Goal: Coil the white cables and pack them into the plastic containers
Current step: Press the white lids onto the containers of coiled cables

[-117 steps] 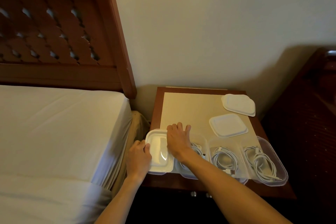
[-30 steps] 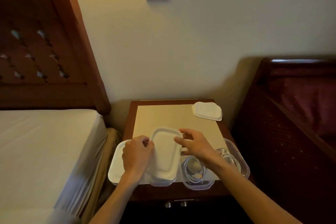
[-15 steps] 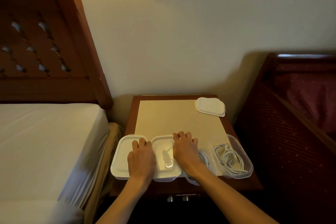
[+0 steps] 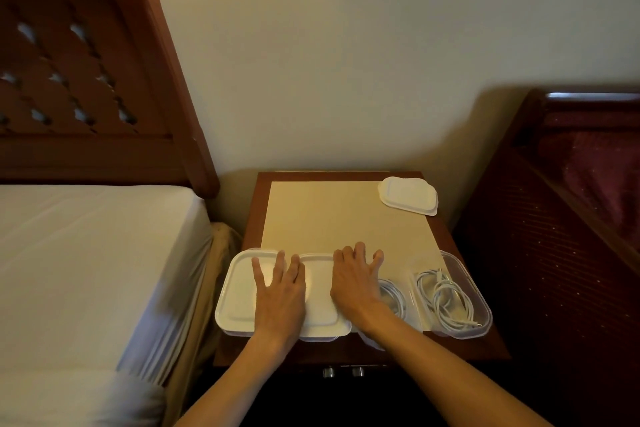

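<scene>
Several clear plastic containers stand in a row along the nightstand's front edge. The leftmost container has its white lid on. The second container is also lidded; my left hand and my right hand lie flat on its lid, fingers spread. The third container is lidless with a coiled white cable inside, partly hidden by my right hand. The rightmost container is lidless and holds a coiled white cable. A spare white lid lies at the back right.
The wooden nightstand carries a beige mat. A bed with white sheets and a wooden headboard is at the left. A dark red piece of furniture stands at the right. The wall is close behind.
A lid that my hands held above the second container a second ago now sits on it, with both palms flat on top. Earlier I was at the leftmost container's lid.
</scene>
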